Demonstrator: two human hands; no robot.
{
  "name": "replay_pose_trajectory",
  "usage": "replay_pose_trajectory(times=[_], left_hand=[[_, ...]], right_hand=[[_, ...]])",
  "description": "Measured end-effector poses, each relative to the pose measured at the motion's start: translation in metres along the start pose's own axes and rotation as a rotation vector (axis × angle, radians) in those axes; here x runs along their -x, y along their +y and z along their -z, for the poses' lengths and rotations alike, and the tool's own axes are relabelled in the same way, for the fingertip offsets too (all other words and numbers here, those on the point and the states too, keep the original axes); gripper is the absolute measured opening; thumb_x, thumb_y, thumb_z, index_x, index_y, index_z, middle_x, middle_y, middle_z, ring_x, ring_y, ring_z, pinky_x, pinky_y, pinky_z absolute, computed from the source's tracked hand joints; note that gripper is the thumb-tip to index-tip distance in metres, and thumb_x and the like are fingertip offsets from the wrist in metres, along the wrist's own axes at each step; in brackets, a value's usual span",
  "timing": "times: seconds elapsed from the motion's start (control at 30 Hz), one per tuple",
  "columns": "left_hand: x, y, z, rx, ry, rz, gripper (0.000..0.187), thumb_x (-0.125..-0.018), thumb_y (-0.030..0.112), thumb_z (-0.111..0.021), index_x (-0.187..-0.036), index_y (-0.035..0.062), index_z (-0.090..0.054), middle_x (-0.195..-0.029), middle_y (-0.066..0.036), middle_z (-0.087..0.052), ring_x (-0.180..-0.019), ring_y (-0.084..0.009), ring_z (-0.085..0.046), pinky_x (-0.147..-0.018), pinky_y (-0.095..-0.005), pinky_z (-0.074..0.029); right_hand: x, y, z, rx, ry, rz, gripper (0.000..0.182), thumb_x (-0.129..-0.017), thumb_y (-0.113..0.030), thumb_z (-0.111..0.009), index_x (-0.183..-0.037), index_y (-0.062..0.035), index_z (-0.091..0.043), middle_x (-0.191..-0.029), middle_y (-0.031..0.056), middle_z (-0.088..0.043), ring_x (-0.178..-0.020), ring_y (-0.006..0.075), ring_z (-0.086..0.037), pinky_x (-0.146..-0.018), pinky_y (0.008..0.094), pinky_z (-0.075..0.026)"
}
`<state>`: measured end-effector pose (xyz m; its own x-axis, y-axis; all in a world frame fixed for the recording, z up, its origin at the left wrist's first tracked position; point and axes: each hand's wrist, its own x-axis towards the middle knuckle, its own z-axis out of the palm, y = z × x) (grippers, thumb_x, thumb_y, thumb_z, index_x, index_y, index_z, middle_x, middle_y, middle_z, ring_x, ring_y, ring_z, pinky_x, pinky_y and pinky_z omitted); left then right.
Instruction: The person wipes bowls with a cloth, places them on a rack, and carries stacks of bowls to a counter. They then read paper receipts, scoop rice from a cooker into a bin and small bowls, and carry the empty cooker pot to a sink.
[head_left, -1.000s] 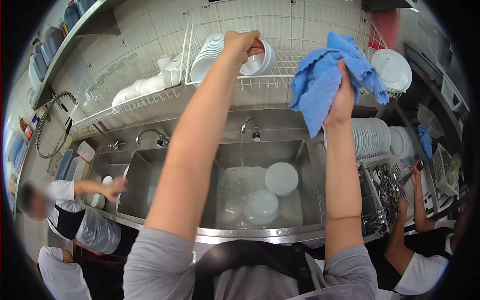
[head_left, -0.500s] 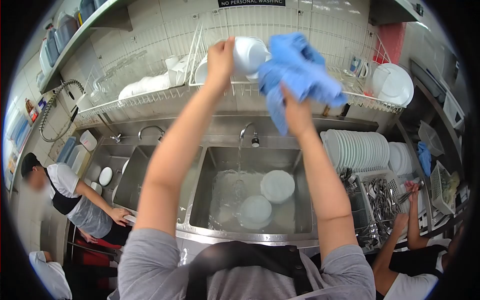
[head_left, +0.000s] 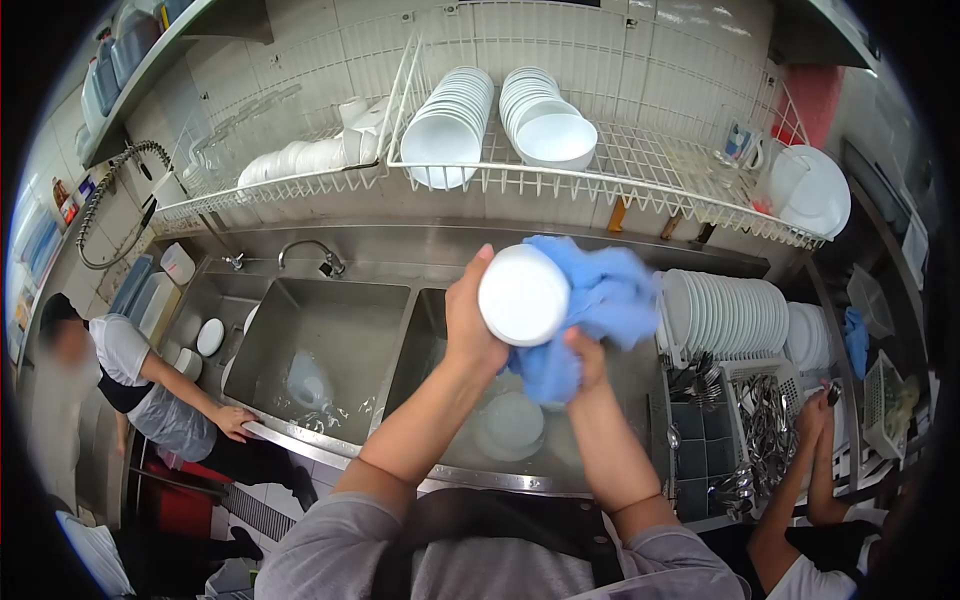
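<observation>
Dropping away from the wire rack (head_left: pixel 650 183), the white bowl (head_left: pixel 522 295) and blue cloth (head_left: pixel 605 300) are now hovering over the right-hand basin (head_left: pixel 640 400). Far left, a co-worker's hand (head_left: pixel 236 421) is resting on the sink's front edge (head_left: pixel 300 438). Moving across, the person's left hand (head_left: pixel 472 318) is gripping the bowl by its side, its base facing the camera, while nested bowls (head_left: pixel 445 145) are sitting in the rack above. Next, the right hand (head_left: pixel 588 362) is clutching the blurred cloth, bunching it against the bowl. Farther right, plates (head_left: pixel 725 315) are standing in a row behind heaped cutlery (head_left: pixel 770 412).
</observation>
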<state>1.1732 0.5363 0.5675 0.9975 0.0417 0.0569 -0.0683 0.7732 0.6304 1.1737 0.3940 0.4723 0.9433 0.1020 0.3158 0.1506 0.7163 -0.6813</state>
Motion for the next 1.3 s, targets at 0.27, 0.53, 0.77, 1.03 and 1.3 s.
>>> replay_pose_trajectory(times=[0.27,0.53,0.77,1.03,1.3], left_hand=[[0.000,-0.019,-0.058,-0.217,-0.181,0.113,0.035,-0.094,0.033,-0.065,-0.088,-0.0010,-0.069,-0.082,-0.006,-0.069,-0.070,-0.0141,-0.066,-0.062,-0.0284,-0.052],[-0.173,-0.046,-0.204,-1.663,-0.797,-1.197,0.033,-0.090,0.035,-0.066,-0.087,0.0019,-0.067,-0.089,-0.019,-0.067,-0.084,-0.0345,-0.065,-0.072,-0.0455,-0.050],[-0.204,-0.042,-0.187,-1.991,-1.018,-0.590,0.033,-0.091,0.028,-0.064,-0.113,0.0028,-0.064,-0.106,-0.022,-0.067,-0.103,-0.0368,-0.063,-0.088,-0.0465,-0.050],[-0.141,0.053,-0.141,-2.158,-0.584,-0.760,0.036,-0.085,0.024,-0.072,-0.105,-0.0050,-0.065,-0.100,-0.027,-0.066,-0.091,-0.0330,-0.067,-0.077,-0.0408,-0.053],[-0.105,0.055,-0.082,-0.720,-0.296,-0.481,0.025,-0.088,0.016,-0.069,-0.102,-0.0042,-0.066,-0.091,-0.016,-0.068,-0.086,-0.0161,-0.066,-0.070,-0.0310,-0.051]], right_hand=[[0.006,-0.056,0.024,0.161,0.358,0.279,0.038,-0.093,-0.029,-0.063,-0.121,-0.0042,-0.055,-0.112,0.0090,-0.063,-0.101,0.0174,-0.062,-0.088,0.0328,-0.053],[0.046,-0.129,0.018,0.003,-0.078,-0.327,0.026,-0.100,-0.020,-0.049,-0.120,-0.0042,-0.057,-0.116,0.0075,-0.061,-0.104,0.0171,-0.058,-0.091,0.0273,-0.046],[0.081,-0.106,-0.010,0.900,0.101,0.070,0.018,-0.091,-0.011,-0.053,-0.095,0.0011,-0.066,-0.090,0.0067,-0.065,-0.085,0.0151,-0.063,-0.075,0.0252,-0.049],[0.078,-0.053,0.088,-0.012,0.297,0.084,0.020,-0.090,-0.017,-0.063,-0.095,0.0023,-0.063,-0.097,0.0098,-0.067,-0.083,0.0190,-0.064,-0.071,0.0296,-0.052],[-0.025,-0.095,-0.024,1.059,0.158,0.985,0.040,-0.093,-0.037,-0.057,-0.102,0.0010,-0.063,-0.094,0.0152,-0.064,-0.087,0.0292,-0.064,-0.079,0.0381,-0.051]])
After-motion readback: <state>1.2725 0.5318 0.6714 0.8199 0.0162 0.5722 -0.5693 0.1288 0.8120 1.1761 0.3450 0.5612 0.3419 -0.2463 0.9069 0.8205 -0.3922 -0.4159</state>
